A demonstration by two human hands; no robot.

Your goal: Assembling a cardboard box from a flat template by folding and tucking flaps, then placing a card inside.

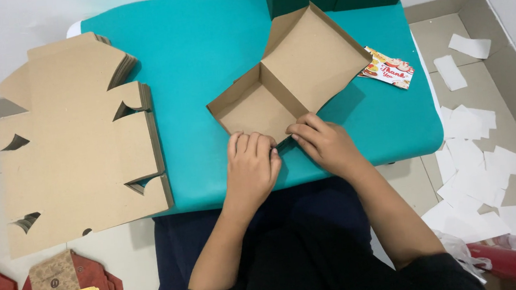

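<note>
At far left, a stack of flat brown cardboard blanks is lying half on the teal table and overhanging its edge. I am sitting at the table's near side, both forearms reaching up from my lap. My left hand is resting knuckles-up with its fingers curled together, pressing down on the near edge of the half-folded brown cardboard box that sits at the table's centre. My right hand is lying just beside it, palm down, fingers pressed together and angled leftward, fingertips bearing on the same near wall; whether it is pinching the flap I cannot tell. The box's lid is standing open, tilting away from me. Right of it a printed card is lying flat, and white paper strips are littering the floor
</note>
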